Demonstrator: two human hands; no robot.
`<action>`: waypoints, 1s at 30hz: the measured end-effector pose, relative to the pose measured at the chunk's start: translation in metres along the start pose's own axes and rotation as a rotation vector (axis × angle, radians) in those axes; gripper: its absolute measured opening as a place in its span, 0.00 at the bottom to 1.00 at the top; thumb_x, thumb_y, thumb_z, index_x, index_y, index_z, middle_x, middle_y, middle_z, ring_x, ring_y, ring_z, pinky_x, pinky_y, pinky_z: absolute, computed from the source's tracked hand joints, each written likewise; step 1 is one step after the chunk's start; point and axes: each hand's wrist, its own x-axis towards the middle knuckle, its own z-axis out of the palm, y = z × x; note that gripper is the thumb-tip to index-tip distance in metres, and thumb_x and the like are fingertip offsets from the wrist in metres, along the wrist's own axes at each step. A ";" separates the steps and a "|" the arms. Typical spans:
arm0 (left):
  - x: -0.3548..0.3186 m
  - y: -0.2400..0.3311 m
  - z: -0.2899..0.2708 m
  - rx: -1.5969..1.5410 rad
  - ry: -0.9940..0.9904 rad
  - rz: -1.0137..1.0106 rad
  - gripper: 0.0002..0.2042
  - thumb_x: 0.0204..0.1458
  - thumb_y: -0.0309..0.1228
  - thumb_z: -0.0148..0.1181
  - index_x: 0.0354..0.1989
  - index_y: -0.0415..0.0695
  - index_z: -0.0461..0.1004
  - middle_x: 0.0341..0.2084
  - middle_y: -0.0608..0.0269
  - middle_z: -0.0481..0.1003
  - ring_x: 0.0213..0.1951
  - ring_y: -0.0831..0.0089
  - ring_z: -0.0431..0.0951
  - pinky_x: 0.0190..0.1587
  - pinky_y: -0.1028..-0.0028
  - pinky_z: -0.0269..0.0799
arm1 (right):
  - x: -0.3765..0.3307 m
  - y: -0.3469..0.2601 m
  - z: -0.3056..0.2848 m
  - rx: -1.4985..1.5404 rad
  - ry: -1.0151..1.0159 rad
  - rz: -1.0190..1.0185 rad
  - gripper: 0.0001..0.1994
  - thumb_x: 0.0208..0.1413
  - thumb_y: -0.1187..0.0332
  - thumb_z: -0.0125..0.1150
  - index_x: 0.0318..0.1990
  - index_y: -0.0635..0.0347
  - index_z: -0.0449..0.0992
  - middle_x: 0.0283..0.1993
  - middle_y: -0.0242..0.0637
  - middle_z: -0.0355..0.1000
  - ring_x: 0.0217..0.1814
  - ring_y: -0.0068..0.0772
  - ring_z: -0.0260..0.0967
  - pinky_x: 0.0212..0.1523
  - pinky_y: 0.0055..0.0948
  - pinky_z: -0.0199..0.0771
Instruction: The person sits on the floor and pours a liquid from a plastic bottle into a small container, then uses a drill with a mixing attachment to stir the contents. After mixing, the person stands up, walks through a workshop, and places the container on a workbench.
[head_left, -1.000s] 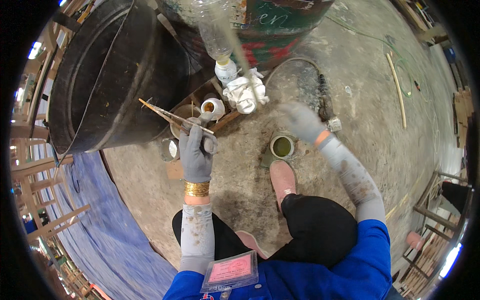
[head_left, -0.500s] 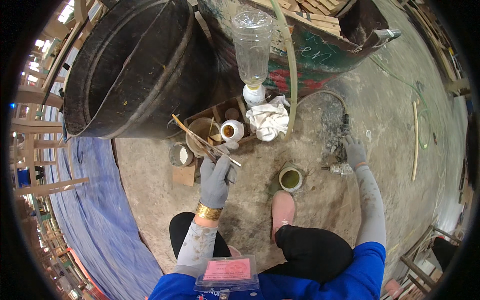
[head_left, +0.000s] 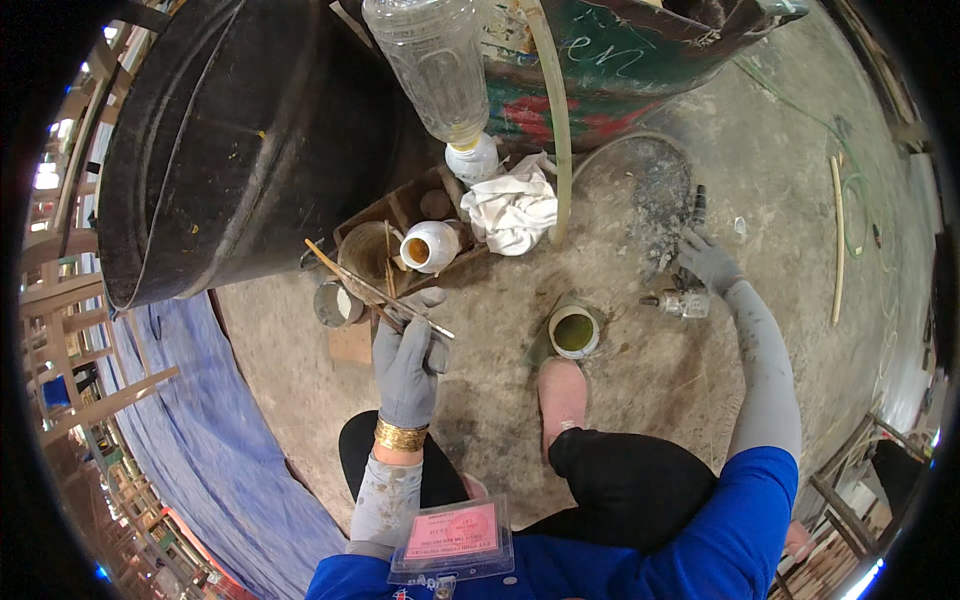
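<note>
My left hand (head_left: pixel 405 362), in a grey glove with a gold bangle at the wrist, is closed around a few thin sticks (head_left: pixel 372 288) that slant up to the left over a wooden box (head_left: pixel 392 212). My right hand (head_left: pixel 705 262), also gloved, is stretched far right with its fingers down on the concrete floor. It holds nothing that I can see. A small metal fitting (head_left: pixel 682 303) lies just below it and a dark slim tool (head_left: pixel 697 205) just above. A cup of green liquid (head_left: pixel 575 332) stands between my hands, by my pink shoe (head_left: pixel 562 395).
A big black drum (head_left: pixel 250 130) fills the upper left. An upturned plastic bottle (head_left: pixel 435 65), a white jar (head_left: pixel 432 245), a crumpled white cloth (head_left: pixel 512 208), a hose (head_left: pixel 556 110) and a tin can (head_left: pixel 335 303) crowd around the box. Blue tarp (head_left: pixel 220 430) lies left.
My right hand has swung from near the cloth out to the far right and now rests on the floor above the metal fitting. My left hand keeps hold of the sticks.
</note>
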 end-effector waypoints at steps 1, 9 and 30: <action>0.002 -0.004 -0.003 -0.030 -0.014 -0.015 0.14 0.61 0.33 0.46 0.48 0.37 0.70 0.14 0.77 0.59 0.15 0.87 0.56 0.18 0.84 0.51 | -0.017 0.008 0.006 0.049 0.051 0.017 0.19 0.52 0.69 0.51 0.53 0.50 0.69 0.64 0.32 0.59 0.72 0.40 0.45 0.72 0.39 0.42; -0.005 -0.007 -0.010 0.033 -0.009 -0.040 0.14 0.60 0.33 0.47 0.48 0.37 0.70 0.18 0.74 0.65 0.18 0.86 0.60 0.21 0.83 0.55 | -0.070 -0.034 0.013 0.314 0.107 0.384 0.14 0.42 0.70 0.57 0.40 0.59 0.70 0.43 0.44 0.67 0.54 0.46 0.62 0.62 0.40 0.55; -0.032 -0.022 -0.004 0.117 -0.218 -0.209 0.08 0.57 0.32 0.53 0.35 0.40 0.71 0.14 0.73 0.65 0.14 0.86 0.60 0.16 0.82 0.55 | -0.107 -0.144 -0.043 1.367 0.801 1.037 0.12 0.44 0.67 0.65 0.34 0.66 0.74 0.23 0.32 0.70 0.25 0.21 0.64 0.28 0.24 0.65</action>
